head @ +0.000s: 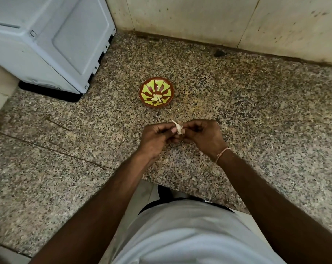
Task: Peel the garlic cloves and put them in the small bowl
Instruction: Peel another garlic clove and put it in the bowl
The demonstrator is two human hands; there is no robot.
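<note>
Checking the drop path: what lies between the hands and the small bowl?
Head view: only bare speckled countertop separates the hands' garlic clove from the small bowl.

Curled fingers of the left hand [157,137] and right hand [200,133] hide most of the garlic clove [178,128], and the grey appliance [47,40] is cut off by the frame's top-left edges.

My table [256,115] is speckled, polished stone; the small bowl [156,92] looks glossy and glazed; the garlic clove [177,128] wears dry, papery skin.
</note>
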